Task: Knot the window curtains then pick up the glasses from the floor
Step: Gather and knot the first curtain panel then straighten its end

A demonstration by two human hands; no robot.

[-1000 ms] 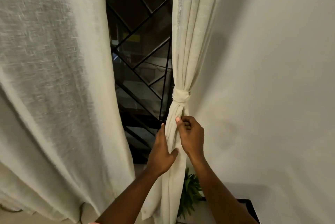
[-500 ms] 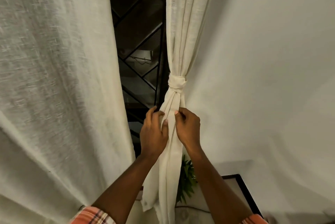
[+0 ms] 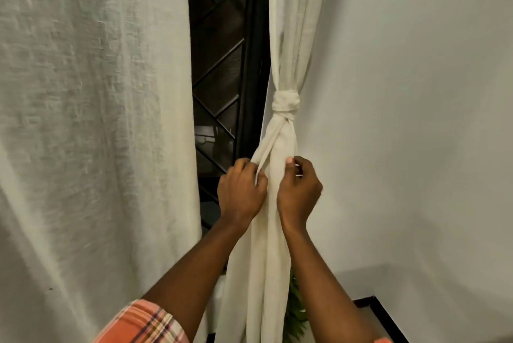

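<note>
Just below the knot [image 3: 286, 105], the left hand [image 3: 240, 194] and right hand [image 3: 298, 192] each pinch the tied curtain [image 3: 277, 148], fingers [image 3: 304, 166] curled into its folds.

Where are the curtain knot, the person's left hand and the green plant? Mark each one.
curtain knot [image 3: 286, 103], head view, on the wrapped band of cloth.
left hand [image 3: 239, 194], head view, on the back of the hand.
green plant [image 3: 297, 313], head view, on its leaves.
</note>
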